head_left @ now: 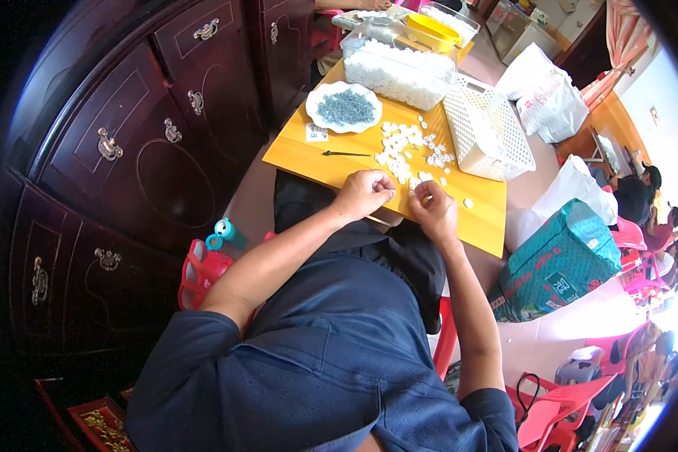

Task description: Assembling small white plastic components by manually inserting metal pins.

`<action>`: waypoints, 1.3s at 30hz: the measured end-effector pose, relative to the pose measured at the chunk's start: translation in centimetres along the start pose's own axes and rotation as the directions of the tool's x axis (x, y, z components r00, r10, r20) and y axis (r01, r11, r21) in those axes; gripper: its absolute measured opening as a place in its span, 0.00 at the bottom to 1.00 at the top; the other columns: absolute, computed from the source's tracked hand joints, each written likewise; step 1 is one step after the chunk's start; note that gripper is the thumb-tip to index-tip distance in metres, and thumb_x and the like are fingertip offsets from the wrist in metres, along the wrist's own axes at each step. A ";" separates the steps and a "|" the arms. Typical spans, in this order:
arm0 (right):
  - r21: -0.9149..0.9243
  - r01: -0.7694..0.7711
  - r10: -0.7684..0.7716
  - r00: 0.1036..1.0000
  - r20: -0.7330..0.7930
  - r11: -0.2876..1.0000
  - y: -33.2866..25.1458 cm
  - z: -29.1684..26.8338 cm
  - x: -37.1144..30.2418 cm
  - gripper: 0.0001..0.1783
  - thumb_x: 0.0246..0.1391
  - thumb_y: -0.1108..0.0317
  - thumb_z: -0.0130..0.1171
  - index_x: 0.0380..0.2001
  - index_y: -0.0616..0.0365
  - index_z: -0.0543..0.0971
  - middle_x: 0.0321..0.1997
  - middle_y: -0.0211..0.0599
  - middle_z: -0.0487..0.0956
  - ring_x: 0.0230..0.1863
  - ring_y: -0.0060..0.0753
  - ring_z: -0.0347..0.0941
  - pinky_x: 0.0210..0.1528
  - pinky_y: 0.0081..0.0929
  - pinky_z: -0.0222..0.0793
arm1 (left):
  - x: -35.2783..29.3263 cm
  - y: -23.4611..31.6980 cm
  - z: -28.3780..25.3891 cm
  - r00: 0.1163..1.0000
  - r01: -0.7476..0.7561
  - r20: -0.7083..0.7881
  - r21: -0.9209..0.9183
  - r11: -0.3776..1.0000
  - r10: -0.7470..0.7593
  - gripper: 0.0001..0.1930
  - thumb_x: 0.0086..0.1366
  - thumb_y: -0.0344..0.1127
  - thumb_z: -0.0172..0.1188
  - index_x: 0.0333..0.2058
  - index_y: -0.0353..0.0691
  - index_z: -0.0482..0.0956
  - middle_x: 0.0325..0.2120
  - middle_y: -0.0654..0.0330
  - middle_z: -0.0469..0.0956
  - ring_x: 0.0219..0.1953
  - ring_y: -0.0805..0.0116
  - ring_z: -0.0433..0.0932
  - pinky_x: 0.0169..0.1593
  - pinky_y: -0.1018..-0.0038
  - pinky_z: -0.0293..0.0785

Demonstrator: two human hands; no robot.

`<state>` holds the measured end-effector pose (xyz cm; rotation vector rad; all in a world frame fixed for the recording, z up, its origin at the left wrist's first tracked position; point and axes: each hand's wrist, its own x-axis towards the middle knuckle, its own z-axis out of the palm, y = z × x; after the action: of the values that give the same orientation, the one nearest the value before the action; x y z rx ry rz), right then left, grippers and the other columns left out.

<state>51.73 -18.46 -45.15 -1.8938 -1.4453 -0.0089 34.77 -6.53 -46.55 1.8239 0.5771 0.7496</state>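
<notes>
Yellow board [320, 162] edge under left hand [363, 193] fisted, right hand [432, 211] pinching a white piece [426, 200]; bare wood leftward.

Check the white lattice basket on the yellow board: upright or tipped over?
Tipped. The white lattice basket lies on its side on the yellow board, its open mouth turned sideways, beside the small white pieces.

Near the middle of the frame, the left hand [363, 193] is curled into a fist at the near edge of the yellow board [331, 162]. Just right of it, the right hand [432, 209] pinches a small white piece. Above them lies a scatter of white pieces [407, 147], with a white plate of grey nails [344, 108] upper left and a white basket [488, 128] to the right.
</notes>
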 end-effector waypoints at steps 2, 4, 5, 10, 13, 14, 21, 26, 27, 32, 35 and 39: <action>0.242 -0.126 0.122 0.992 0.029 0.962 -1.0 -0.4 -0.6 0.08 0.56 0.65 0.64 0.33 0.57 0.78 0.27 0.32 0.81 0.23 0.28 0.76 0.29 0.25 0.71 | 0.0 0.2 -0.1 1.000 0.011 0.003 -0.010 1.000 -0.010 0.05 0.60 0.28 0.66 0.34 0.35 0.81 0.24 0.68 0.79 0.26 0.82 0.76 0.33 0.80 0.75; 0.524 -0.261 0.221 0.965 0.138 0.811 -1.4 -0.8 -1.4 0.06 0.59 0.66 0.62 0.35 0.56 0.77 0.28 0.28 0.78 0.23 0.23 0.72 0.28 0.22 0.68 | -0.2 0.8 0.2 0.999 -0.017 0.043 -0.107 0.994 0.022 0.04 0.61 0.27 0.65 0.35 0.35 0.81 0.25 0.69 0.79 0.27 0.83 0.75 0.34 0.82 0.75; 0.733 -0.383 0.277 0.922 0.270 0.562 -1.6 -1.2 -1.9 0.05 0.61 0.67 0.60 0.38 0.55 0.76 0.29 0.24 0.76 0.23 0.19 0.68 0.27 0.18 0.64 | -0.4 1.3 0.2 0.999 -0.015 0.047 -0.108 0.994 0.021 0.04 0.61 0.27 0.65 0.35 0.35 0.81 0.25 0.69 0.79 0.27 0.83 0.75 0.34 0.82 0.75; 0.855 -0.452 0.277 0.881 0.384 0.253 -2.9 -3.1 -3.9 0.07 0.64 0.69 0.57 0.43 0.54 0.75 0.31 0.23 0.72 0.26 0.18 0.65 0.28 0.18 0.61 | -1.3 3.5 0.8 0.991 -0.084 0.080 -0.248 0.965 0.106 0.03 0.62 0.26 0.64 0.34 0.34 0.80 0.25 0.66 0.80 0.26 0.81 0.76 0.31 0.79 0.75; 0.905 -0.423 0.249 0.882 0.400 0.044 -2.5 -3.1 -5.1 0.07 0.64 0.68 0.56 0.45 0.54 0.75 0.32 0.26 0.72 0.28 0.19 0.66 0.30 0.19 0.63 | -1.7 4.4 1.1 0.989 -0.065 0.109 -0.278 0.958 0.099 0.02 0.63 0.26 0.63 0.35 0.35 0.80 0.25 0.66 0.79 0.26 0.82 0.75 0.31 0.81 0.74; 0.912 -0.409 0.235 0.884 0.405 -0.031 -2.4 -3.0 -5.4 0.08 0.65 0.68 0.55 0.45 0.54 0.74 0.33 0.27 0.73 0.28 0.20 0.67 0.31 0.20 0.64 | -1.7 4.2 1.3 0.988 -0.059 0.123 -0.271 0.961 0.096 0.02 0.63 0.26 0.63 0.35 0.35 0.80 0.25 0.66 0.79 0.26 0.82 0.75 0.31 0.81 0.74; 0.865 -0.483 0.228 0.835 0.501 -0.136 -1.6 -3.1 -5.7 0.09 0.64 0.69 0.56 0.46 0.57 0.76 0.35 0.29 0.78 0.32 0.20 0.76 0.36 0.18 0.76 | -2.3 4.2 2.2 0.969 0.039 0.244 -0.309 0.950 0.040 0.04 0.66 0.25 0.61 0.39 0.35 0.79 0.31 0.69 0.80 0.33 0.84 0.78 0.38 0.83 0.77; 0.867 -0.480 0.243 0.832 0.499 -0.135 -0.9 -2.1 -6.2 0.08 0.63 0.71 0.58 0.45 0.56 0.77 0.35 0.26 0.79 0.32 0.18 0.76 0.36 0.18 0.76 | -2.3 4.8 2.2 0.983 -0.006 0.172 -0.315 0.949 0.063 0.01 0.64 0.25 0.62 0.35 0.35 0.80 0.26 0.68 0.79 0.26 0.84 0.74 0.32 0.83 0.73; 0.867 -0.480 0.246 0.832 0.498 -0.132 -0.6 -1.9 -6.3 0.08 0.63 0.71 0.59 0.45 0.56 0.78 0.35 0.25 0.79 0.32 0.18 0.76 0.36 0.18 0.76 | -2.3 4.9 2.2 0.982 -0.007 0.175 -0.315 0.949 0.065 0.01 0.64 0.25 0.62 0.35 0.35 0.80 0.26 0.68 0.79 0.26 0.84 0.74 0.32 0.83 0.73; 0.878 -0.462 0.212 0.852 0.479 -0.126 0.0 -1.3 -6.6 0.08 0.63 0.68 0.61 0.44 0.53 0.79 0.34 0.22 0.79 0.31 0.17 0.75 0.35 0.18 0.74 | -2.0 4.5 1.9 0.988 -0.106 0.094 -0.197 0.975 0.126 0.03 0.63 0.26 0.63 0.34 0.34 0.80 0.25 0.66 0.80 0.26 0.82 0.75 0.33 0.81 0.75; 0.877 -0.472 0.274 0.835 0.477 -0.086 -0.8 -1.4 -6.6 0.07 0.63 0.66 0.61 0.44 0.53 0.80 0.36 0.24 0.80 0.32 0.18 0.76 0.37 0.18 0.74 | -2.0 4.5 1.8 0.987 -0.105 0.099 -0.178 0.978 0.124 0.03 0.63 0.26 0.64 0.34 0.34 0.80 0.25 0.66 0.80 0.26 0.81 0.76 0.33 0.80 0.75; 0.861 -0.509 0.307 0.819 0.484 0.003 -1.0 -1.4 -6.6 0.09 0.63 0.66 0.61 0.45 0.54 0.80 0.38 0.27 0.81 0.34 0.19 0.77 0.39 0.19 0.74 | -2.1 4.3 1.7 0.986 -0.088 0.128 -0.148 0.985 0.108 0.03 0.65 0.27 0.64 0.36 0.36 0.80 0.28 0.71 0.78 0.28 0.86 0.73 0.35 0.84 0.73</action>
<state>49.10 -24.60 -46.39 -0.9933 -0.4771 1.1745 34.67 -10.58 -43.42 1.7648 0.3382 0.7074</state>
